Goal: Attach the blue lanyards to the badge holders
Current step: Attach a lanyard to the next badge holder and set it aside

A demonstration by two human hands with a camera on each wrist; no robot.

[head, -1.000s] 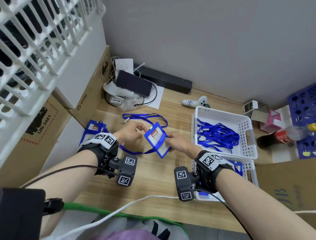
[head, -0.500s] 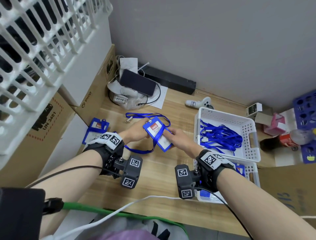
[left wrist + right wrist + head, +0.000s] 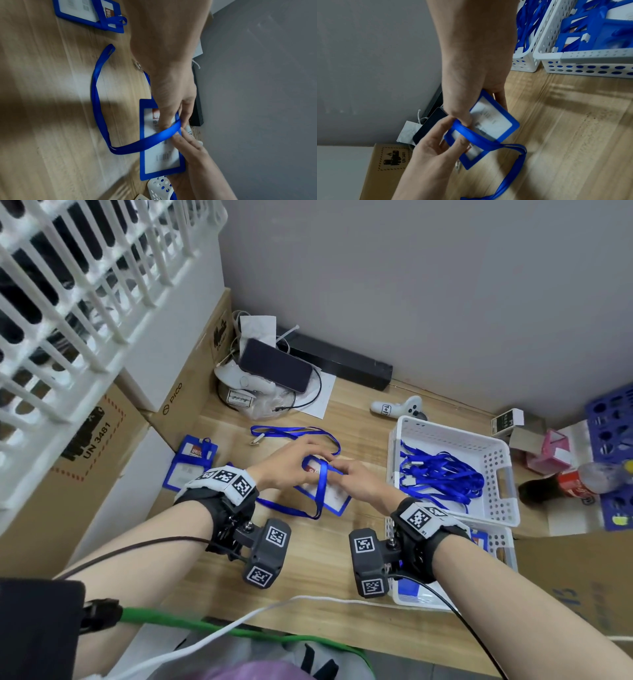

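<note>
A blue badge holder with a white card is held just above the wooden table. My left hand pinches its top end. My right hand grips its long edge, thumb on the front and fingers behind. A blue lanyard runs across the holder's face under that thumb and loops onto the table. Its metal clip lies loose on the table beyond my left hand. A second badge holder with a strap on it lies at the left.
A white basket of blue lanyards stands on the right, and a nearer basket holds badge holders. A phone, a white controller and a black bar sit at the back. Cardboard boxes line the left.
The lanyard strap now lies across the holder's face, where before it hung behind. Both hands have closed in over the holder's top end, and the holder sits flatter.
</note>
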